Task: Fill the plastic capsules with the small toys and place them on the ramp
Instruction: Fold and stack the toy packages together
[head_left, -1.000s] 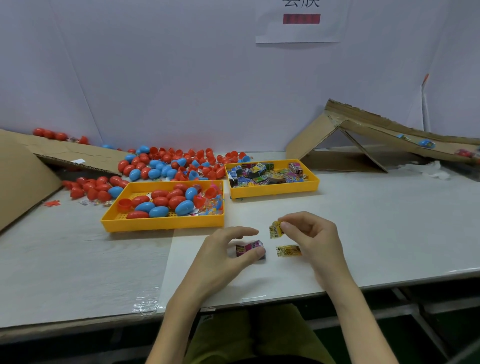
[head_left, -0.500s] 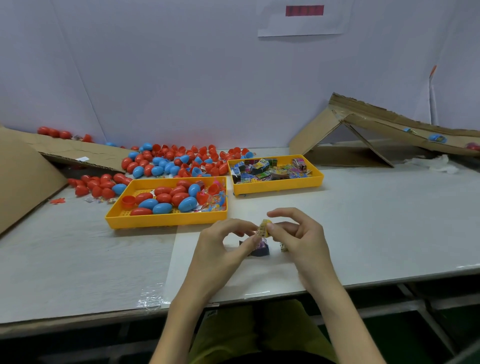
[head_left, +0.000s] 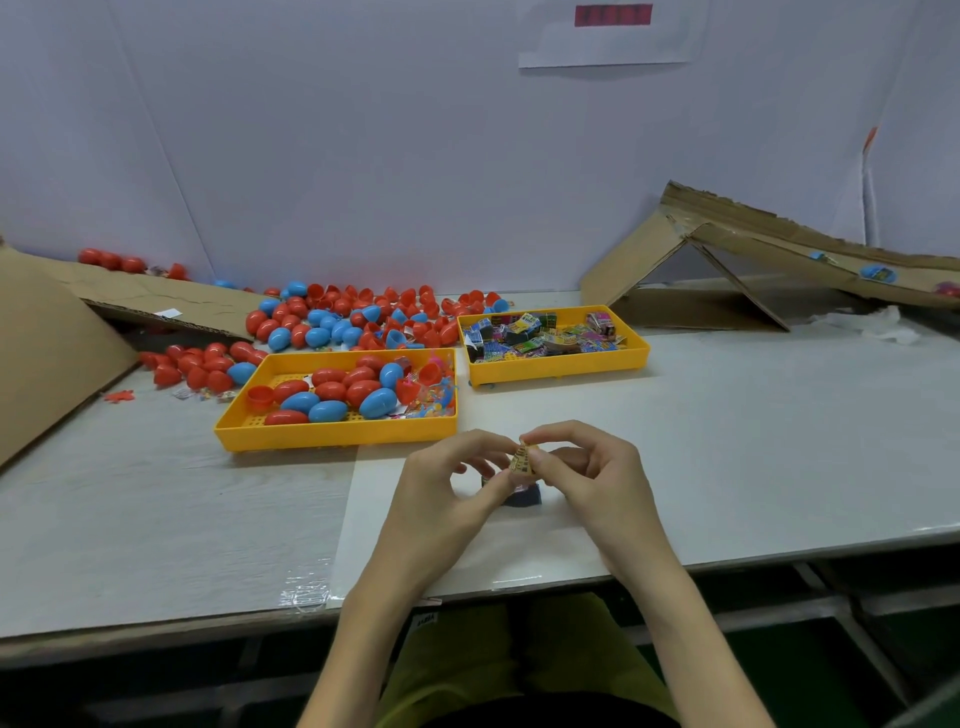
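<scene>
Both hands meet above the table's front middle on a small yellow printed toy packet (head_left: 523, 460). My left hand (head_left: 447, 493) pinches its left edge and my right hand (head_left: 587, 475) pinches its right side. A dark, pink-marked toy (head_left: 522, 496) lies on the table just beneath them. One yellow tray (head_left: 332, 434) holds red and blue capsules. A second yellow tray (head_left: 558, 364) holds several small wrapped toys. The cardboard ramp (head_left: 779, 249) slopes down to the right, with a blue capsule (head_left: 878, 273) on it.
A heap of loose red and blue capsules (head_left: 358, 317) lies behind the trays. A cardboard sheet (head_left: 47, 343) leans at the left edge. White crumpled paper (head_left: 878, 325) lies under the ramp. The table's front edge (head_left: 519, 592) runs just below my wrists.
My left hand left the dark toy on the table and came up to the yellow packet in my right hand. Both hands now pinch it together.
</scene>
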